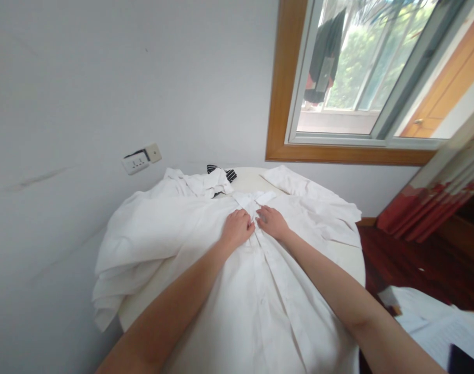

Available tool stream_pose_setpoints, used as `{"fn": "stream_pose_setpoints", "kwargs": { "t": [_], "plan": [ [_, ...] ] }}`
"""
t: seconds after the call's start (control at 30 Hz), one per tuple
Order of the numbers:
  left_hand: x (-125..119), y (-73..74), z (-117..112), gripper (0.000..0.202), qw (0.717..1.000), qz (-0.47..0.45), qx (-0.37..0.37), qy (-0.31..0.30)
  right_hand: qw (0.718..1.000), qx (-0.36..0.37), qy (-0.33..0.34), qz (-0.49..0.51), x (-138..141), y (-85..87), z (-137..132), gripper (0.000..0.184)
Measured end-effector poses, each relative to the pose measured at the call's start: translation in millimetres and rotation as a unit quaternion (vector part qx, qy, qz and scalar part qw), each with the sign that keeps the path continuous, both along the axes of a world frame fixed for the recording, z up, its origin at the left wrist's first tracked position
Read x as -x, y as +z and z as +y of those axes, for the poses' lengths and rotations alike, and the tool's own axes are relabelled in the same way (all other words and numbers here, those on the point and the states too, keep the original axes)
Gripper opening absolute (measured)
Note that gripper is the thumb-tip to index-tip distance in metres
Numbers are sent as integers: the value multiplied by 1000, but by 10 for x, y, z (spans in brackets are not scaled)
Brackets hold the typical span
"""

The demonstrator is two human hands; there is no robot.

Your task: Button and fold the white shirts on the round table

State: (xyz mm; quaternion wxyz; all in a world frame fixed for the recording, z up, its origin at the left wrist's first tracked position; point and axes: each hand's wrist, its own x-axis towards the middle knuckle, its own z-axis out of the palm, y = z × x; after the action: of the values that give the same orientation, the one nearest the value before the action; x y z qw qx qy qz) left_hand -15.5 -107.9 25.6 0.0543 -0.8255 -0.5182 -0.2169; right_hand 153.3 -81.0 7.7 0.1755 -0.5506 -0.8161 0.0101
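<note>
A white button-up shirt (237, 291) lies spread over a round cream-coloured table, its collar (256, 198) toward the wall and its sleeves out to both sides. Just below the collar, my left hand (238, 228) has its fingers curled on one edge of the front opening. Close beside it, my right hand (272, 222) pinches the opposite edge. The two hands almost meet over the placket. Any button between the fingertips is too small to make out. Farther down, the two front edges lie apart, with a narrow gap.
Behind the collar lies a black-and-white striped cloth (231, 175) on the cream tabletop (247, 179). A wall socket (136, 162) is at the left. A wood-framed window (274, 104) and a red-and-cream curtain (410, 208) stand to the right. Papers (447, 332) lie at the lower right.
</note>
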Motion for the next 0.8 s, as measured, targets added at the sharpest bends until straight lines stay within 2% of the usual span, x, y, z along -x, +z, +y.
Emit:
{"fn": "stream_pose_setpoints", "kwargs": {
  "t": [0.17,0.3,0.43,0.57,0.7,0.8],
  "plan": [
    [-6,-83,114,17,993,-108,-7,-41,999,43,7,-27,-9,-14,24,51],
    [-1,-146,197,18,985,-165,-10,-46,996,77,-2,-46,26,-13,27,56],
    [16,-197,235,23,986,-154,-4,-60,997,76,2,-24,30,-29,29,55],
    [33,-211,218,34,989,-125,8,-82,996,65,11,62,-38,-41,93,43],
    [27,-194,144,20,992,-79,16,-95,986,77,71,131,-178,-42,185,40],
    [16,-166,87,17,993,-61,20,-99,983,99,123,93,-262,-3,189,47]
  ]
}}
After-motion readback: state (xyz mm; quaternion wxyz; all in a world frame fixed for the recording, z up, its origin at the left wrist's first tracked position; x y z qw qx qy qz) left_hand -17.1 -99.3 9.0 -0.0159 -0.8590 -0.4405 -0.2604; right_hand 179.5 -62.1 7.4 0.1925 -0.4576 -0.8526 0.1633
